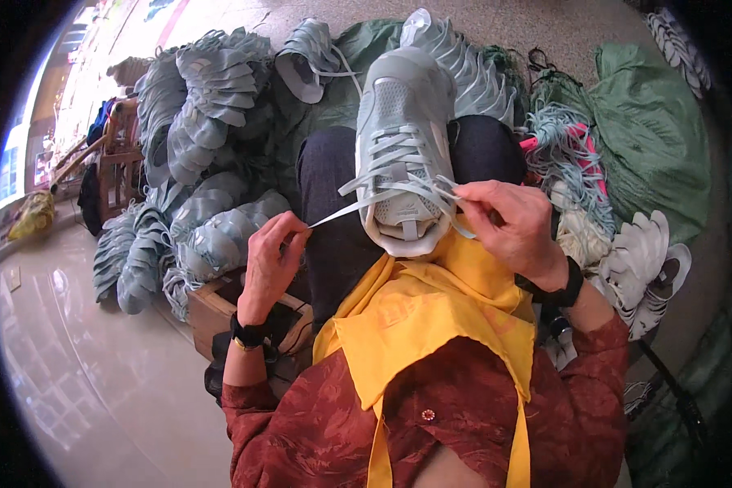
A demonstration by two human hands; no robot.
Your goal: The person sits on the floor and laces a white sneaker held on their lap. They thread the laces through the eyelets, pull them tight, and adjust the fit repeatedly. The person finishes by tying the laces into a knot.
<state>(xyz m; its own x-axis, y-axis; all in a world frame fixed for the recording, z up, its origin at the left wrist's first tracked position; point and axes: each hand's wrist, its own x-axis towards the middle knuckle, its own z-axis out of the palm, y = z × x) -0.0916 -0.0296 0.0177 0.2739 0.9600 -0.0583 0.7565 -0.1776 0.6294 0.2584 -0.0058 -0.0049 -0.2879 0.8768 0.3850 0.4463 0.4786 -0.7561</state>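
A pale grey sneaker [400, 98] rests across my knees, its toe pointing away from me and its heel opening toward me. Flat grey laces [397, 154] cross over its tongue in several rows. My left hand [270, 259] pinches one lace end [333, 215], drawn taut from the shoe's upper eyelets down to the left. On the other side, my right hand [514, 224] is closed with thumb and forefinger together beside the collar, at a short loop of lace [446, 187]. A yellow apron [415, 325] lies over my lap beneath the heel.
Stacks of grey shoe uppers [211, 89] pile up on the left, beside a wooden box [211, 313]. A bundle of pale blue laces [573, 154] lies right, against a green woven sack [651, 130]. White shoe uppers [638, 264] sit nearer me.
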